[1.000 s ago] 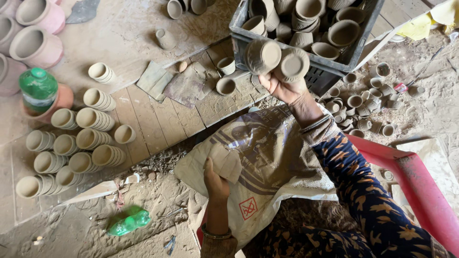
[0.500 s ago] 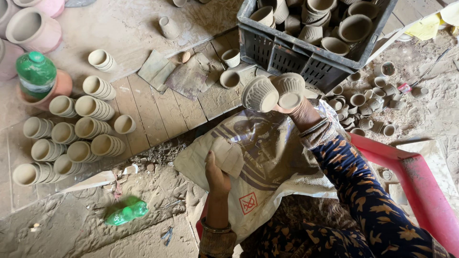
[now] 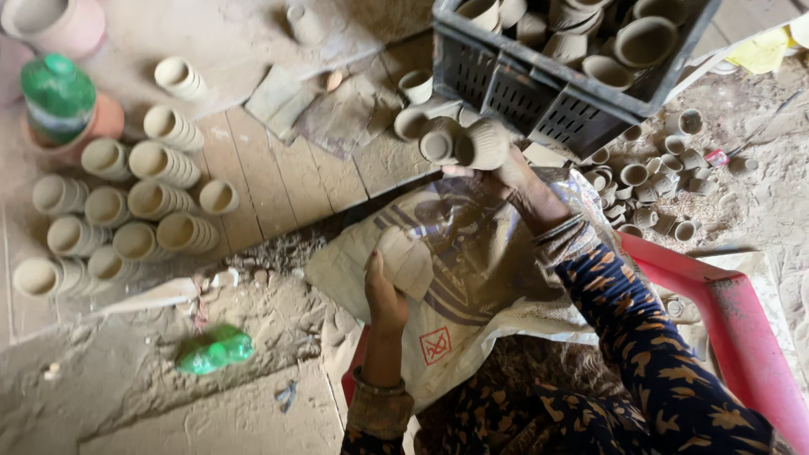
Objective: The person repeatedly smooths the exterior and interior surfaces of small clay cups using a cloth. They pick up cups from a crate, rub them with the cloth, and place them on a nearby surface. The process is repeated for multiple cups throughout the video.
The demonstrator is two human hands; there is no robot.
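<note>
Two clay cups (image 3: 463, 141) sit pinched in our right hand (image 3: 514, 181), just in front of the black crate (image 3: 539, 84). Left hand (image 3: 383, 299) grips a folded pad (image 3: 404, 261) over the lap sack (image 3: 472, 253). Stacked cups (image 3: 126, 211) fill the boards — crate's still loaded, so plenty left.

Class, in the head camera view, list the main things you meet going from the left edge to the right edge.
Green plastic bottle standing upright → stacked rows of pale clay cups → left hand → right hand holding two clay cups → red plastic seat edge.
</note>
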